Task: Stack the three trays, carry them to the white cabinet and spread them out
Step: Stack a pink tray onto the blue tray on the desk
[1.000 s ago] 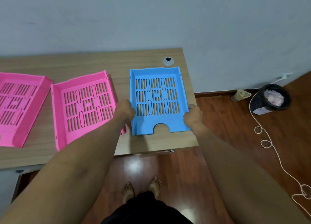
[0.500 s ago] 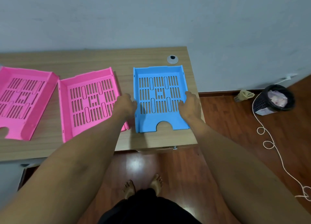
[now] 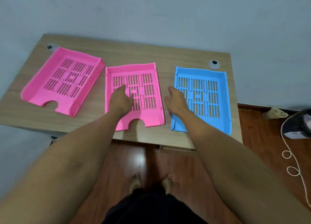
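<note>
Three slotted plastic trays lie side by side on a wooden desk (image 3: 151, 55). A pink tray (image 3: 50, 82) sits at the left, turned at an angle. A second pink tray (image 3: 148, 89) is in the middle, and a blue tray (image 3: 210, 96) is at the right. My left hand (image 3: 120, 100) hovers over the middle pink tray with its fingers apart, holding nothing. My right hand (image 3: 176, 99) is over the gap between the middle pink tray and the blue tray, at the blue tray's left wall, fingers spread and empty.
The desk stands against a grey wall, with two cable grommets (image 3: 214, 64) near its back corners. A dark waste basket (image 3: 297, 124) and a looping white cord (image 3: 292, 165) lie on the wooden floor at the right. My bare feet (image 3: 151, 181) stand in front of the desk.
Both hands have let go of the blue tray and moved left. The left hand is now over the middle pink tray, and the view has swung left to show all three trays.
</note>
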